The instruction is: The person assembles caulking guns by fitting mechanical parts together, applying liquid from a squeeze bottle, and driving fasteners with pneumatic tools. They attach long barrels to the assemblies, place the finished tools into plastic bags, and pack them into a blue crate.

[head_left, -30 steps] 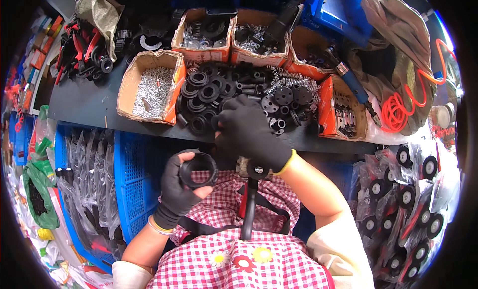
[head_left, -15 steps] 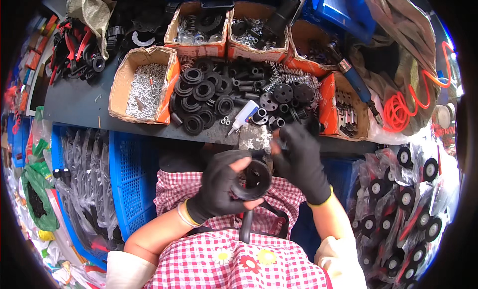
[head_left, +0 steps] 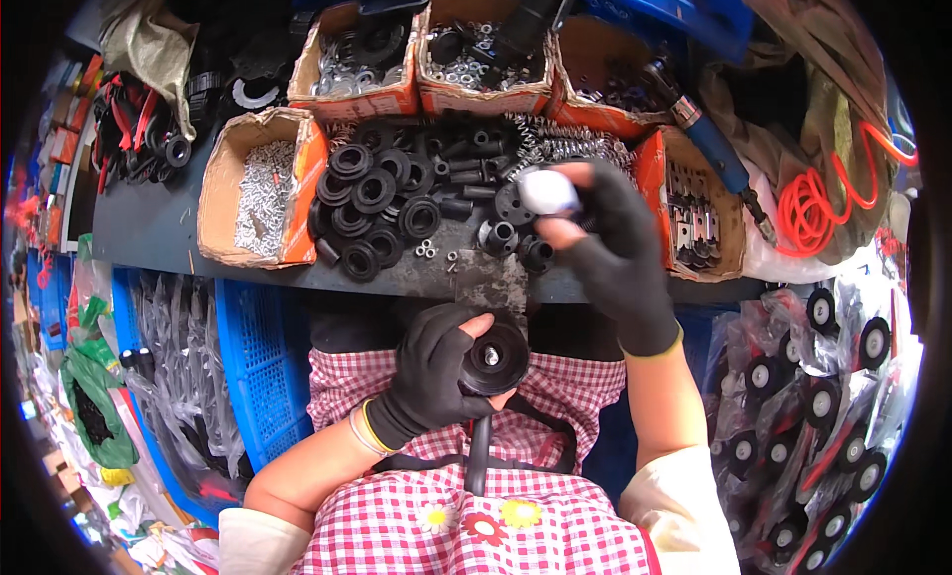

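Observation:
My left hand (head_left: 426,367), in a black fingerless glove, grips a round black cup-shaped part (head_left: 508,355) above my lap. A metal screw end (head_left: 491,355) shows in its middle, and a black rod (head_left: 479,456) hangs below it. My right hand (head_left: 625,263), gloved alike, pinches a small white bottle (head_left: 548,192) between thumb and fingers over the bench, its rounded end facing me. Behind that bottle lie black discs and bushings (head_left: 498,236). Black rings (head_left: 375,190) are heaped to the left, with a few small nuts (head_left: 425,249) in front.
Cardboard boxes of screws (head_left: 263,203), washers (head_left: 367,74), nuts (head_left: 486,74) and metal brackets (head_left: 694,218) surround the heap. A blue power driver (head_left: 709,144) leans at the right beside a coiled orange hose (head_left: 798,218). Blue crates (head_left: 263,357) and bagged wheels (head_left: 764,377) flank my lap.
My right hand has picked the small white bottle up off the bench and lifted it. My left hand has tilted the black part so that its open face shows. The view has shifted slightly.

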### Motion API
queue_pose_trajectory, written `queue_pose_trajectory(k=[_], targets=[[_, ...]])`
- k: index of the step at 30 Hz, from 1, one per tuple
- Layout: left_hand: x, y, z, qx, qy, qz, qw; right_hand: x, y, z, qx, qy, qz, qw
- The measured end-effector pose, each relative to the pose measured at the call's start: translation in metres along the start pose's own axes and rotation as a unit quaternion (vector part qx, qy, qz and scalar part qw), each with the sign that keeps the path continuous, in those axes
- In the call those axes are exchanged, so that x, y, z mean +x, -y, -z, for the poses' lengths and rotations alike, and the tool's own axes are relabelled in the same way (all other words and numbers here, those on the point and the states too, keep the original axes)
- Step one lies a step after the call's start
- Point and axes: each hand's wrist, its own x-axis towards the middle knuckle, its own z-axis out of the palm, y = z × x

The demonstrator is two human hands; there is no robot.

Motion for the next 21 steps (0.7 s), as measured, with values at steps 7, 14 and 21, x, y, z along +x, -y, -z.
queue_pose_trajectory(k=[7, 14, 21], targets=[[0.075, 0.018, 0.012, -0.076, 0.043, 0.081, 0.993, -0.084, 0.001, 0.019, 0.197, -0.160, -0.059, 0.966], [0.104, 0.040, -0.001, 0.143, 0.076, 0.018, 0.987, -0.088, -0.003, -0.001, 0.246, -0.175, -0.113, 0.947], [0.091, 0.004, 0.022, -0.256, 0.011, 0.191, 0.948, -0.060, 0.015, -0.033, 0.499, -0.088, -0.136, 0.851]])
